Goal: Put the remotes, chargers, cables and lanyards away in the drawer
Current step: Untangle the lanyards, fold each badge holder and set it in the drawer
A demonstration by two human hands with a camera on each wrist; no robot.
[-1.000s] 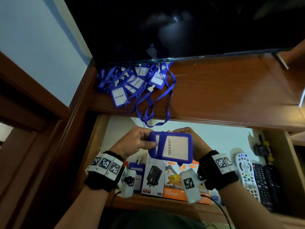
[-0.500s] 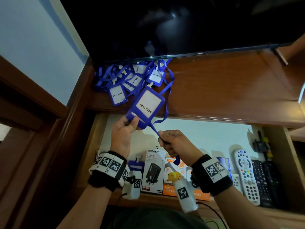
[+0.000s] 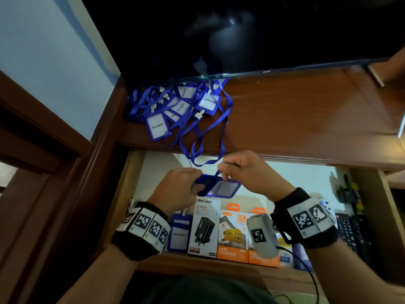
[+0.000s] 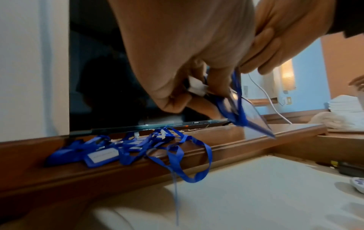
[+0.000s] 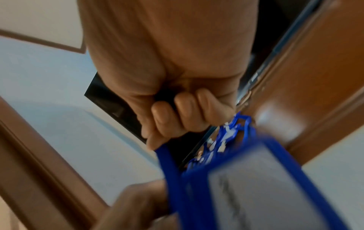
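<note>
Over the open drawer my left hand pinches the clip end of a blue badge holder, which lies nearly flat between my hands. My right hand grips its blue strap, fingers curled round it. The wrist views show the holder blurred. A tangled pile of blue lanyards with "PELAWAT" cards lies on the wooden top under the TV; one loop hangs over its edge. Inside the drawer are another badge holder, charger boxes and remotes.
A dark TV screen stands along the back of the wooden top. A wall and wooden frame close off the left side. Black cables lie at the drawer's right end.
The badge holder came down from the edge of the wooden top to over the drawer and turned nearly flat. My right hand rose along the strap, close to the left hand.
</note>
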